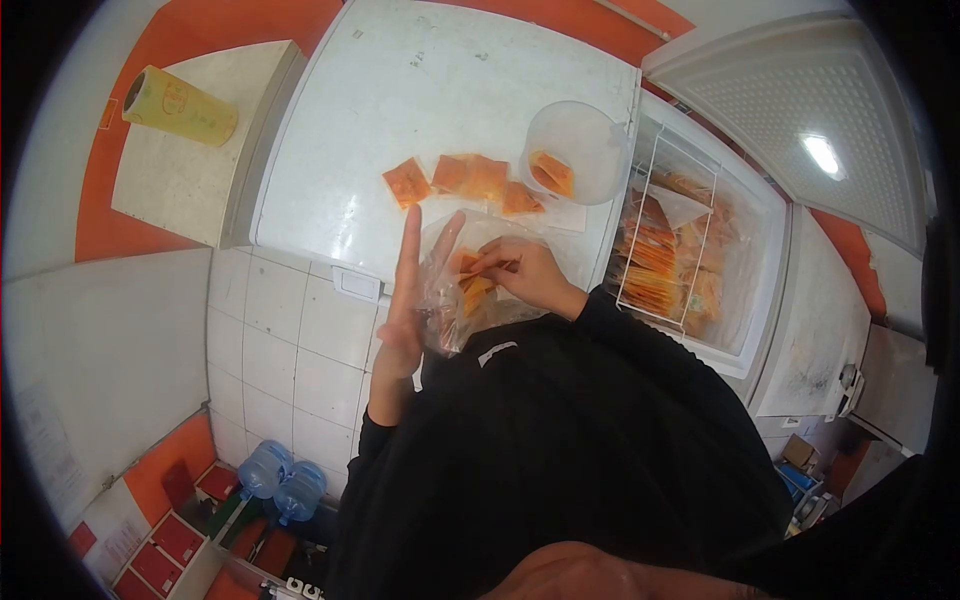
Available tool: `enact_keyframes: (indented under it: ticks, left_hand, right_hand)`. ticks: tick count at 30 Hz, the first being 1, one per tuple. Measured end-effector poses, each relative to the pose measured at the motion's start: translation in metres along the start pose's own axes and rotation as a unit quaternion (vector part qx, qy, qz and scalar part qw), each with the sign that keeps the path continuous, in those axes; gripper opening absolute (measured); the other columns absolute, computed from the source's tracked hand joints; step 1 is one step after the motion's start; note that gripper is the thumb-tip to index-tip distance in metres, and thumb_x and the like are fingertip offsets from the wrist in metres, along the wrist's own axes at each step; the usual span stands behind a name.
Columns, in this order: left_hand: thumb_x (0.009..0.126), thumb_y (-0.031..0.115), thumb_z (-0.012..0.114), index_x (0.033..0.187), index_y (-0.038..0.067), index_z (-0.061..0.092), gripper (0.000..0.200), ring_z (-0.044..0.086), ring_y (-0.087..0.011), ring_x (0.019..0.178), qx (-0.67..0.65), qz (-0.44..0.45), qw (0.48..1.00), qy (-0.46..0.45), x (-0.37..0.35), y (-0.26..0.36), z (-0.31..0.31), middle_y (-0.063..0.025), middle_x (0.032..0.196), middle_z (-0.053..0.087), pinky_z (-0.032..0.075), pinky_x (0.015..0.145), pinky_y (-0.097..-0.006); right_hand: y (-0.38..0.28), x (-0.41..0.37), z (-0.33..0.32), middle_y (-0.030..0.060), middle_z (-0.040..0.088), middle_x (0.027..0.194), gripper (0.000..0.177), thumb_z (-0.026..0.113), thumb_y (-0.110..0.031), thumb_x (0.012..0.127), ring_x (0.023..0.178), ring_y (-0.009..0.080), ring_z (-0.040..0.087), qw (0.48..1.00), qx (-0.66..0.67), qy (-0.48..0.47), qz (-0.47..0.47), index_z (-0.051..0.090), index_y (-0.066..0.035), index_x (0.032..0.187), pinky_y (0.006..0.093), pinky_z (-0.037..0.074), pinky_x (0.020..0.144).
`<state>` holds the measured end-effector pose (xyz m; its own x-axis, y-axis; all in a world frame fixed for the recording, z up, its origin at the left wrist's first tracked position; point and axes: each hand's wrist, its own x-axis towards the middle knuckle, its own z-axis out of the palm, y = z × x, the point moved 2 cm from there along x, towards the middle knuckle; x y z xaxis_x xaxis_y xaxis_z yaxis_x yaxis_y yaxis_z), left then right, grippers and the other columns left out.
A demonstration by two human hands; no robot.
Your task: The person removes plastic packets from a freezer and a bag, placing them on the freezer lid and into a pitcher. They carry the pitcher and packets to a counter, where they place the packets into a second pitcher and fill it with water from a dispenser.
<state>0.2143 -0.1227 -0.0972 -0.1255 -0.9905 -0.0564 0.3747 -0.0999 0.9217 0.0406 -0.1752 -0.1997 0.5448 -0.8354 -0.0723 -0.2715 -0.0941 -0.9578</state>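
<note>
My left hand (402,325) is at the left side of a clear plastic bag (445,330), its fingers stretched out and apart; one finger appears to be behind or inside the film. Over the bag, my right hand (530,272) pinches a flat orange packet (478,285) by its edge. Just beyond the bag, several flat orange packets (450,177) lie in a row on the white freezer lid (330,130). A translucent round tub (592,130) stands to their right, with an orange packet (552,172) in it.
On the right, an open chest freezer (765,270) holds a white wire basket (690,250) and many orange packets (648,270). Its raised lid (800,100) leans back. A yellow-green roll (185,107) lies on a surface at left. Blue water jugs (283,478) stand on the lower left.
</note>
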Motion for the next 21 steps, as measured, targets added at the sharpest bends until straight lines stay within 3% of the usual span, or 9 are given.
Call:
enact_keyframes:
  ticks: [5, 8, 10, 14, 17, 21]
  left_hand:
    - [0.056, 0.102, 0.029, 0.156, 0.009, -0.007, 0.141, 0.032, -0.0391, 0.141, 0.032, -0.011, 0.999, 0.02, 0.004, 0.0, 0.006, -0.0296, 0.155, 0.021, 0.033, 0.112, -0.0447]
    - [0.055, 0.102, 0.029, 0.156, 0.009, -0.007, 0.142, 0.035, -0.0381, 0.14, 0.024, -0.004, 0.999, 0.04, 0.006, 0.002, 0.009, -0.03, 0.155, 0.021, 0.036, 0.109, -0.0427]
    - [0.055, 0.103, 0.029, 0.155, 0.008, -0.007, 0.142, 0.038, -0.0372, 0.138, 0.028, 0.004, 0.999, 0.042, 0.006, 0.003, 0.003, -0.0303, 0.155, 0.02, 0.039, 0.106, -0.041]
    - [0.054, 0.103, 0.029, 0.155, 0.008, -0.008, 0.144, 0.042, -0.0353, 0.135, 0.039, 0.017, 0.998, 0.038, 0.006, 0.002, -0.001, -0.031, 0.155, 0.019, 0.045, 0.099, -0.0374]
    - [0.053, 0.103, 0.029, 0.155, 0.007, -0.009, 0.145, 0.046, -0.0338, 0.133, 0.037, 0.016, 0.999, 0.034, 0.006, 0.006, 0.003, -0.0316, 0.155, 0.019, 0.049, 0.095, -0.0348]
    - [0.051, 0.104, 0.03, 0.155, 0.008, -0.01, 0.147, 0.029, -0.0386, 0.142, 0.022, -0.012, 1.0, 0.0, 0.001, 0.015, 0.002, -0.0312, 0.156, 0.016, 0.032, 0.111, -0.0424]
  right_hand:
    - [-0.024, -0.017, -0.004, 0.0066, 0.071, 0.096, 0.018, 0.069, 0.004, 0.078, 0.086, 0.0206, 0.069, 0.982, -0.133, 0.019, -0.132, 0.076, -0.006, 0.091, 0.0287, 0.054, 0.073]
    - [-0.062, -0.023, -0.039, 0.0094, 0.07, 0.094, 0.019, 0.066, 0.006, 0.076, 0.083, 0.0254, 0.068, 0.99, -0.08, 0.026, -0.116, 0.073, -0.003, 0.092, 0.0318, 0.054, 0.074]
    - [-0.091, -0.023, -0.072, 0.0103, 0.07, 0.094, 0.023, 0.065, 0.008, 0.077, 0.086, 0.0238, 0.069, 0.986, -0.099, 0.055, -0.122, 0.074, -0.004, 0.094, 0.032, 0.055, 0.074]
    - [-0.126, -0.028, -0.136, 0.0121, 0.071, 0.101, 0.023, 0.066, 0.009, 0.079, 0.089, 0.0206, 0.07, 0.959, -0.148, 0.195, -0.139, 0.075, -0.005, 0.094, 0.0298, 0.054, 0.075]
    - [-0.129, -0.024, -0.16, 0.0133, 0.07, 0.103, 0.022, 0.067, 0.007, 0.079, 0.091, 0.0234, 0.069, 0.923, -0.149, 0.34, -0.096, 0.075, -0.005, 0.095, 0.031, 0.054, 0.079]
    - [-0.107, -0.004, -0.149, 0.0126, 0.069, 0.101, 0.025, 0.069, 0.003, 0.079, 0.099, 0.0261, 0.067, 0.919, -0.279, 0.252, -0.117, 0.073, -0.007, 0.101, 0.0335, 0.052, 0.085]
